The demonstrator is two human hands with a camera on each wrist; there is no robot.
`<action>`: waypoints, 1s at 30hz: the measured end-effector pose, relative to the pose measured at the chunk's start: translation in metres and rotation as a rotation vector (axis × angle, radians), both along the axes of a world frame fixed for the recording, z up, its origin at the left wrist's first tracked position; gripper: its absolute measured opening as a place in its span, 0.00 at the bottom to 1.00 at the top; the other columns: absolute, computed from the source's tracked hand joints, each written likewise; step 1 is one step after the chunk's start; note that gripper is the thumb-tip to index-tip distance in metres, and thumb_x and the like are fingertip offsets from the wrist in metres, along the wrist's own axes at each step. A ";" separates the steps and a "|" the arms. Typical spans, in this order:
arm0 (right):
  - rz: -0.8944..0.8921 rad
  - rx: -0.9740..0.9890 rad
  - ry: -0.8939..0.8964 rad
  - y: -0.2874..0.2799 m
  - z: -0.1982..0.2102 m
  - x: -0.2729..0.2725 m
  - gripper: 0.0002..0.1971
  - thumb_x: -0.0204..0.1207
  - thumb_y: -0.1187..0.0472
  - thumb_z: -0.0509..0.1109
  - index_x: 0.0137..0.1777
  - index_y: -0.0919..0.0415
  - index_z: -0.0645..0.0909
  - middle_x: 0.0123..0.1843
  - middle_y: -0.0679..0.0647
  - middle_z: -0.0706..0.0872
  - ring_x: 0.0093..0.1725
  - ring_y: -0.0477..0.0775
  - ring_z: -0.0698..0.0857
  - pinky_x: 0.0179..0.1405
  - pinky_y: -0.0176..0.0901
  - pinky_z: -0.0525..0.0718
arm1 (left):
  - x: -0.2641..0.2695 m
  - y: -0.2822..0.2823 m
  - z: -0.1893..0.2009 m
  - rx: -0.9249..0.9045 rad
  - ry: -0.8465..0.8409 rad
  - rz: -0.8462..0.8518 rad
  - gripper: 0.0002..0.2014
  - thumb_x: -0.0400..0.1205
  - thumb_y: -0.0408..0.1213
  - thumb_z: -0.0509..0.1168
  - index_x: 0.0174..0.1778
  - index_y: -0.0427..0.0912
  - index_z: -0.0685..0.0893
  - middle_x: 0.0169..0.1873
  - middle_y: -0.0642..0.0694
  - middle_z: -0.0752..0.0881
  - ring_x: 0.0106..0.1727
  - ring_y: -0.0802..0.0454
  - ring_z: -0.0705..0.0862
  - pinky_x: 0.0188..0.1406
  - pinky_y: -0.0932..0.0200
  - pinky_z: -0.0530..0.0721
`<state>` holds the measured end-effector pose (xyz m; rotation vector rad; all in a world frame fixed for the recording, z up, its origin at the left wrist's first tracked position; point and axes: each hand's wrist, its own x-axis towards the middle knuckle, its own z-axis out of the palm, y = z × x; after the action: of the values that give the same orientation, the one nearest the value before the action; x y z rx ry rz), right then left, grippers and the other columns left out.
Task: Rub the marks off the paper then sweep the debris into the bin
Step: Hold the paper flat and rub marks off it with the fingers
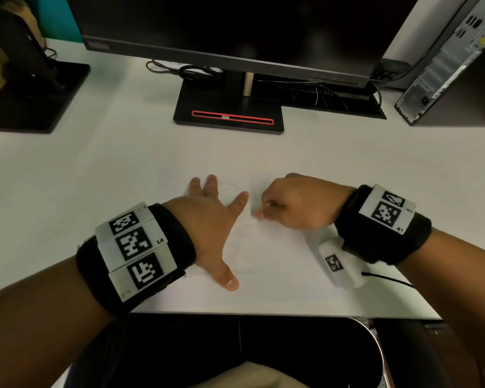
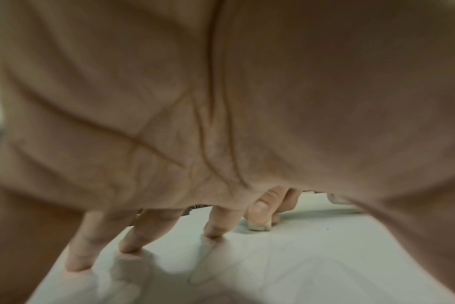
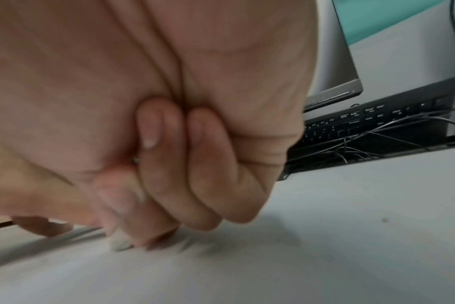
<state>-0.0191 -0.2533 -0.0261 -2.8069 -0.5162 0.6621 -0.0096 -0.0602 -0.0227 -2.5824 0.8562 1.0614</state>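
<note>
A white sheet of paper (image 1: 266, 256) lies on the white desk with faint pencil lines (image 2: 203, 269) on it. My left hand (image 1: 213, 219) lies spread flat on the sheet, its fingertips (image 2: 213, 233) pressing down. Just to the right, my right hand (image 1: 291, 204) is curled in a fist and pinches a small white eraser (image 2: 260, 226), whose tip (image 3: 121, 243) touches the paper. Most of the eraser is hidden inside the fingers. A few dark specks of debris (image 1: 275, 245) lie on the sheet. A dark bin (image 1: 305, 351) sits below the desk's front edge.
A monitor on a black stand (image 1: 228, 113) rises behind the paper, with a keyboard and tangled cables (image 1: 328, 96) to its right. A computer tower (image 1: 454, 65) stands far right and another stand base (image 1: 31, 102) far left.
</note>
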 end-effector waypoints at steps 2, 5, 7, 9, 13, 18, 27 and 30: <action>0.022 0.027 0.000 0.006 -0.002 -0.003 0.20 0.88 0.48 0.59 0.42 0.60 0.83 0.33 0.50 0.84 0.34 0.46 0.80 0.41 0.41 0.77 | 0.001 0.000 0.000 -0.003 0.001 0.006 0.74 0.60 0.73 0.77 0.82 0.59 0.23 0.81 0.31 0.25 0.83 0.27 0.30 0.79 0.32 0.65; 0.103 0.046 0.078 0.015 -0.001 -0.016 0.18 0.89 0.49 0.60 0.42 0.56 0.84 0.29 0.45 0.80 0.31 0.42 0.78 0.35 0.31 0.71 | 0.001 0.001 -0.001 -0.002 0.007 0.006 0.74 0.61 0.73 0.76 0.82 0.59 0.22 0.81 0.31 0.25 0.83 0.27 0.30 0.80 0.32 0.64; 0.085 0.013 0.071 0.009 0.001 -0.009 0.22 0.88 0.46 0.60 0.37 0.59 0.79 0.28 0.47 0.78 0.30 0.46 0.77 0.36 0.36 0.72 | 0.001 0.001 -0.001 0.001 0.006 0.008 0.74 0.61 0.73 0.76 0.82 0.59 0.22 0.82 0.31 0.25 0.84 0.28 0.30 0.80 0.32 0.64; 0.013 0.001 0.027 0.002 0.002 0.002 0.25 0.88 0.45 0.59 0.37 0.63 0.79 0.31 0.52 0.81 0.34 0.51 0.78 0.40 0.45 0.78 | 0.000 0.001 0.000 0.002 0.004 0.007 0.74 0.60 0.73 0.77 0.82 0.59 0.23 0.82 0.32 0.25 0.84 0.28 0.30 0.80 0.32 0.63; 0.053 0.044 0.016 0.012 -0.003 -0.006 0.18 0.89 0.50 0.59 0.43 0.58 0.83 0.29 0.43 0.79 0.32 0.41 0.78 0.37 0.32 0.72 | 0.001 0.001 0.000 -0.002 0.006 0.008 0.74 0.61 0.73 0.77 0.82 0.60 0.22 0.82 0.31 0.25 0.84 0.28 0.30 0.80 0.32 0.63; 0.014 -0.007 0.040 0.002 -0.001 0.000 0.24 0.88 0.45 0.59 0.35 0.59 0.77 0.30 0.50 0.80 0.33 0.50 0.79 0.40 0.44 0.77 | 0.001 0.001 0.000 0.000 0.003 0.002 0.74 0.60 0.73 0.77 0.82 0.59 0.23 0.81 0.31 0.25 0.84 0.28 0.30 0.80 0.31 0.64; 0.027 -0.006 0.039 0.002 -0.002 -0.001 0.22 0.88 0.46 0.60 0.37 0.57 0.80 0.32 0.49 0.83 0.35 0.49 0.81 0.42 0.42 0.80 | 0.000 0.002 -0.001 0.000 -0.006 -0.005 0.74 0.60 0.74 0.76 0.82 0.59 0.23 0.82 0.32 0.25 0.84 0.28 0.30 0.80 0.32 0.65; -0.071 -0.018 -0.034 -0.007 -0.001 0.006 0.23 0.88 0.46 0.59 0.33 0.57 0.75 0.33 0.52 0.81 0.35 0.51 0.79 0.44 0.52 0.81 | 0.001 0.001 0.000 0.001 -0.003 -0.003 0.74 0.60 0.73 0.77 0.83 0.59 0.24 0.82 0.32 0.25 0.84 0.28 0.30 0.80 0.31 0.65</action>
<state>-0.0126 -0.2605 -0.0268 -2.8431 -0.4163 0.6096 -0.0088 -0.0595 -0.0231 -2.5805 0.8588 1.0563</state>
